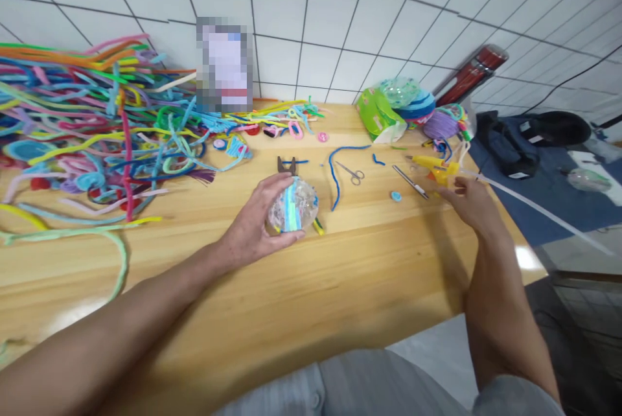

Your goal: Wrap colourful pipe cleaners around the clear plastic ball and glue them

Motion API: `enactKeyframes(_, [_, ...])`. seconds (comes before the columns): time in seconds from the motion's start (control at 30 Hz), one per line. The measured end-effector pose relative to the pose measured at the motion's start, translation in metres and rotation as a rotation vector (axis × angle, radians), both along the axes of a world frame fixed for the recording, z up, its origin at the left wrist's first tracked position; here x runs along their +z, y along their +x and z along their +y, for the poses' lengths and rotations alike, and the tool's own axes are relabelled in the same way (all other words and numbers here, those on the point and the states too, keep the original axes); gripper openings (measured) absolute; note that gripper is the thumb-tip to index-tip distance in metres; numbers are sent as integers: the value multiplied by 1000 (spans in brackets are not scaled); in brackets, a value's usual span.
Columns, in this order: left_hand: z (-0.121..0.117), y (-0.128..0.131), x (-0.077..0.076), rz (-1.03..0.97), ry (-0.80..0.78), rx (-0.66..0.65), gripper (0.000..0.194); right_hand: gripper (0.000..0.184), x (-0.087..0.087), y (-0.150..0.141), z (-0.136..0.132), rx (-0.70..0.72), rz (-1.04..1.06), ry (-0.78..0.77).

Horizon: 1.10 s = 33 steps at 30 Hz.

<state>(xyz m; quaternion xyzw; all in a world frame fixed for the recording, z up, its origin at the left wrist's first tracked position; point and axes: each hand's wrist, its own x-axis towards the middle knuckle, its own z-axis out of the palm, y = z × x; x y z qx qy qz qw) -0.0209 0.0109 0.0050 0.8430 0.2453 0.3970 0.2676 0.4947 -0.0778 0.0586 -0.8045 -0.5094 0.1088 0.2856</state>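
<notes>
My left hand (260,215) is closed around a clear round ball (307,205) with light blue and pale green fuzzy strips across its front. Thumb below and fingers above hold it just over the table. At the right, my right hand (469,205) has its fingers on the handle of a yellow hot glue gun (437,168), whose nozzle points left. A long whitish glue stick (544,212) sticks out behind the gun. Pliers (287,166) lie just beyond the ball. Between the hands are small scissors (354,174), a pen-like tool (411,183) and a blue button-like piece (396,196).
A large heap of coloured pipe cleaners (97,124) covers the left side. A phone (224,66) leans on the tiled wall. A green packet (379,115), a purple bundle (441,124) and a red flask (473,72) stand at the back right. A blue pipe cleaner (334,176) curves mid-table.
</notes>
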Motion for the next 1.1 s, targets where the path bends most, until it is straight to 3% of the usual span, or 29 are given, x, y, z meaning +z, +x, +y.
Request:
enactKeyframes(0.1, [0,-1,1,-20,7,4,91,36,17,-28,-19,-83,-141,-56])
enactKeyframes(0.2, [-1,-2,2,-40,-4,38,93,38,27,-79,-19,82,-64,-62])
enactKeyframes(0.33, [-2,-3,3,-40,-11,14,91,37,23,-149,13,380,126,-81])
enactKeyframes(0.43, [-1,-2,2,-38,-18,0,91,36,8,-183,45,483,286,-168])
enactKeyframes(0.53, [1,-1,-1,-41,-24,0,93,40,-7,-199,67,520,438,-238])
enactKeyframes(0.63, [3,-1,-3,-52,-12,-12,94,43,-10,-208,75,564,547,-352])
enactKeyframes(0.77, [2,0,-1,-55,-41,-30,94,46,10,-217,75,563,653,-379])
enactKeyframes(0.93, [-4,2,4,-55,-99,-13,90,45,46,-242,75,598,734,-173])
enactKeyframes(1.1, [-5,3,4,-31,-128,-44,94,47,56,-272,79,699,705,-164])
